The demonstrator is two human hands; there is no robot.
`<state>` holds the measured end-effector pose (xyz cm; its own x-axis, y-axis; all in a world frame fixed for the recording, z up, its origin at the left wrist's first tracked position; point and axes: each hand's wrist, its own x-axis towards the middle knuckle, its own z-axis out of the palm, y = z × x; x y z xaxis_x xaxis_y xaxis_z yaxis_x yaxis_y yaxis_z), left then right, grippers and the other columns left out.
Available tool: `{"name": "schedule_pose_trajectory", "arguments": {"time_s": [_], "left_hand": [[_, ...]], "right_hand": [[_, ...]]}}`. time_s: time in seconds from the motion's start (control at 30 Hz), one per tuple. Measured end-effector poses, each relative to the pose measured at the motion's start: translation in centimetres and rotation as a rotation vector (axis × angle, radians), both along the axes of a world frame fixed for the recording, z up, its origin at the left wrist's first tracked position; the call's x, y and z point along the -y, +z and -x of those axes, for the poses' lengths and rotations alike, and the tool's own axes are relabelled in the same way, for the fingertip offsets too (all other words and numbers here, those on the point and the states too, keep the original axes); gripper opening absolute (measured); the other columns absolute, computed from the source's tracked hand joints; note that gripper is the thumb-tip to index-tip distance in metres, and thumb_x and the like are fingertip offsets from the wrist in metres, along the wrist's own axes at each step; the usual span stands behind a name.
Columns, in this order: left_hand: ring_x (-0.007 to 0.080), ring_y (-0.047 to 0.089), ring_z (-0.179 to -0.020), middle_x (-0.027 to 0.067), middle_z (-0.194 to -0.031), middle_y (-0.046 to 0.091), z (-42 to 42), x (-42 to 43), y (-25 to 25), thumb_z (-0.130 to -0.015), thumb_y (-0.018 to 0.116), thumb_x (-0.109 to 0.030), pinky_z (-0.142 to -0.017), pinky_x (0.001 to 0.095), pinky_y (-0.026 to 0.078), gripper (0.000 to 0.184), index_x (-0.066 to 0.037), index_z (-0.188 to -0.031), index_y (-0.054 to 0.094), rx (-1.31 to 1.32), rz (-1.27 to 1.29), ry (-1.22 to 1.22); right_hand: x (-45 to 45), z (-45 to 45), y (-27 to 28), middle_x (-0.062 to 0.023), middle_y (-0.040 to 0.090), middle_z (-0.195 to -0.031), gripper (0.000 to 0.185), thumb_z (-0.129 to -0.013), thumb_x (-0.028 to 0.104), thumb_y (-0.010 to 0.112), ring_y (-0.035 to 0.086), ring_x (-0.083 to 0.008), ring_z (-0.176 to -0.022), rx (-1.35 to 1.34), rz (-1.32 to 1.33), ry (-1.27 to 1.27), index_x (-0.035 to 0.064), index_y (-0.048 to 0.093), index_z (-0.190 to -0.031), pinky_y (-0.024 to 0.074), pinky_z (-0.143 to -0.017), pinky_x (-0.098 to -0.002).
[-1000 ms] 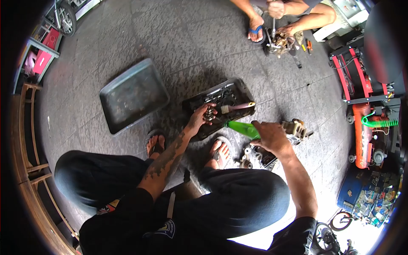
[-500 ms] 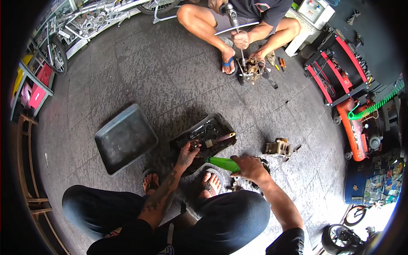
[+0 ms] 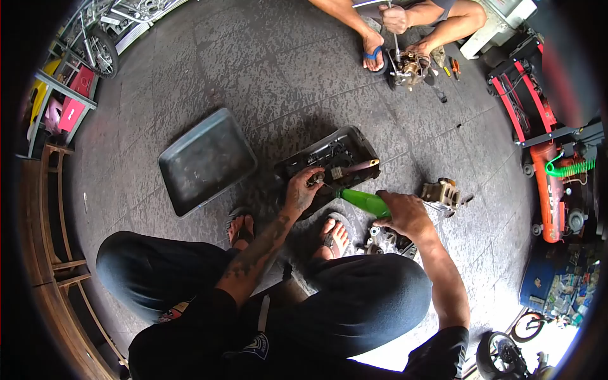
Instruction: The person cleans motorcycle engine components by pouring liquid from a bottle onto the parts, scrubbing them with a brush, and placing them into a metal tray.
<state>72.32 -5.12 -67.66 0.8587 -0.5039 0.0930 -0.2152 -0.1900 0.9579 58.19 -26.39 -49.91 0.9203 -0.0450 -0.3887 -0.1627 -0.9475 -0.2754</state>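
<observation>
My right hand (image 3: 405,214) is wrapped round a green bottle (image 3: 366,202), tilted so its neck points left toward my other hand. My left hand (image 3: 302,189) grips a small round metal part (image 3: 316,179) beside the bottle's mouth; its exact kind is unclear. Both are above the near side of a black tray (image 3: 362,135) that holds dark small parts. A paintbrush (image 3: 356,168) lies across that tray, its handle pointing right. Close to my right hand, metal engine parts (image 3: 381,240) sit on the floor, partly hidden by my forearm and knee.
A second black tray (image 3: 209,161) lies at the left. An engine casing (image 3: 442,194) stands to the right. Across the floor, a co-worker's hand (image 3: 395,19) holds a tool over an engine (image 3: 410,68). A red compressor (image 3: 548,196) and a wooden bench (image 3: 44,215) flank the floor.
The camera view has tilted down and left, so everything sits higher and farther right. My hands keep hold of the green bottle and the metal part, in much the same place over the tray.
</observation>
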Motion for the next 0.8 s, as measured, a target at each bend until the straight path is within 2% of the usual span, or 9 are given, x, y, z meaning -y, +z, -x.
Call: {"name": "schedule_pose_trajectory", "arguments": {"time_s": [0.03,0.1,0.2,0.3,0.8], "left_hand": [[0.0214,0.062,-0.104,0.0085,-0.111,0.065,0.04,0.02,-0.09,-0.074,0.070,0.003,-0.091,0.0312,0.048,0.035,-0.006,-0.108,0.065,-0.004,-0.001,-0.002],[0.0221,0.058,-0.111,0.0059,-0.113,0.064,-0.05,-0.11,-0.21,-0.074,0.070,0.005,-0.094,0.0325,0.047,0.037,-0.007,-0.108,0.065,0.207,-0.032,-0.010],[0.0234,0.054,-0.117,0.0034,-0.117,0.062,-0.07,-0.18,0.33,-0.072,0.071,0.005,-0.096,0.0349,0.047,0.038,-0.009,-0.107,0.066,0.346,-0.117,-0.003],[0.0232,0.049,-0.122,0.0028,-0.119,0.060,-0.18,-0.38,-0.04,-0.069,0.075,0.002,-0.102,0.0343,0.042,0.042,-0.011,-0.108,0.066,0.220,-0.070,-0.041],[0.0254,0.053,-0.120,0.0047,-0.119,0.062,-0.54,-0.61,0.13,-0.068,0.072,0.005,-0.101,0.0360,0.043,0.041,-0.008,-0.107,0.065,0.264,-0.036,-0.076]], "right_hand": [[0.14,0.10,-0.08,-0.0161,0.066,-0.093,0.055,-0.068,0.038,0.078,0.063,-0.0369,-0.093,-0.002,0.016,0.008,0.0074,0.054,-0.107,0.0460,-0.078,-0.0475],[0.32,0.07,-0.13,-0.0164,0.066,-0.093,0.056,-0.068,0.039,0.079,0.063,-0.0367,-0.093,-0.004,0.029,0.015,0.0073,0.055,-0.107,0.0460,-0.078,-0.0475],[0.39,-0.06,0.14,-0.0167,0.066,-0.094,0.058,-0.067,0.041,0.078,0.063,-0.0367,-0.093,-0.023,0.033,0.024,0.0073,0.054,-0.108,0.0458,-0.078,-0.0479],[0.33,-0.23,0.38,-0.0163,0.066,-0.094,0.059,-0.068,0.042,0.077,0.063,-0.0370,-0.093,-0.027,0.048,0.026,0.0078,0.054,-0.109,0.0456,-0.078,-0.0486],[0.16,-0.72,0.43,-0.0164,0.066,-0.093,0.058,-0.070,0.040,0.077,0.062,-0.0370,-0.094,-0.034,0.024,0.006,0.0083,0.053,-0.112,0.0446,-0.079,-0.0479]]}}
